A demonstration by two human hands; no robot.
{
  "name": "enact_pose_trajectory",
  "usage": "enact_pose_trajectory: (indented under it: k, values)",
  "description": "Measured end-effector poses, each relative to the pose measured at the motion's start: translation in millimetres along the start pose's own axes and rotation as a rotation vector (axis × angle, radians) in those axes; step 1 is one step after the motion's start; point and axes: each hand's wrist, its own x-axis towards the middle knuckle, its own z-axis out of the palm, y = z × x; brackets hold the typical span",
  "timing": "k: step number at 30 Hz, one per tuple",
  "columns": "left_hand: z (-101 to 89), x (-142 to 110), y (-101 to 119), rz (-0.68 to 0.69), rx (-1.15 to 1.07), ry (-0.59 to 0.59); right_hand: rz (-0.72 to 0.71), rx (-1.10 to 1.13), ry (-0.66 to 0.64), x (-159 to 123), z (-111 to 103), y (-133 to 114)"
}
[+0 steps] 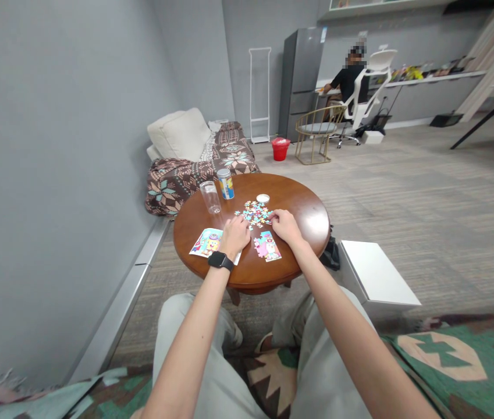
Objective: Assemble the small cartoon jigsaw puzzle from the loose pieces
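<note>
Head cam, frame ctr: L hand [237, 234] & R hand [287, 226] at flat multicoloured jigsaw pcs [256, 214], can't tell if pinching; prob. light, stiff; grip edges.

Two hands [235, 235] [286, 226], one puzzle section [268, 247], one picture sheet [206, 242], one canister [226, 185]

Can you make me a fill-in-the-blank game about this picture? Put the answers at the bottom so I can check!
1. The loose puzzle pieces lie on top of the brown wooden ____.
2. The black watch is on the wearer's own ____ arm.
3. In the picture, the can stands to the ____ of the clear cup.
4. The colour of the bucket is ____.

Missing words: table; left; right; red.
</note>
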Motion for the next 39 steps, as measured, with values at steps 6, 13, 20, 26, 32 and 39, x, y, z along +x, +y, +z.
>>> enact_pose_trajectory:
  k: [6, 13, 20, 26, 32, 39]
  values:
    - [-0.1, 0.0, 0.0, 0.001, 0.006, -0.001, -0.012, -0.018, 0.012, -0.2, -0.6, -0.1]
    - [0.5, 0.5, 0.2, 0.005, 0.022, -0.010, -0.054, -0.133, -0.051, -0.3, 0.8, -0.5]
    - [0.7, 1.1, 0.3, 0.008, 0.045, -0.023, -0.091, -0.231, -0.104, -2.5, -1.6, -5.7]
    - [0.8, 0.3, 0.5, -0.004, 0.026, -0.007, -0.074, -0.236, -0.115, -2.6, -2.0, -6.0]
    - [3.9, -0.2, -0.7, 0.012, -0.003, 0.019, -0.070, -0.182, -0.078, -2.7, 0.2, -4.2]
    - [3.3, 0.2, -1.4, 0.018, -0.042, 0.009, 0.004, -0.104, -0.012, -0.1, 1.7, 0.8]
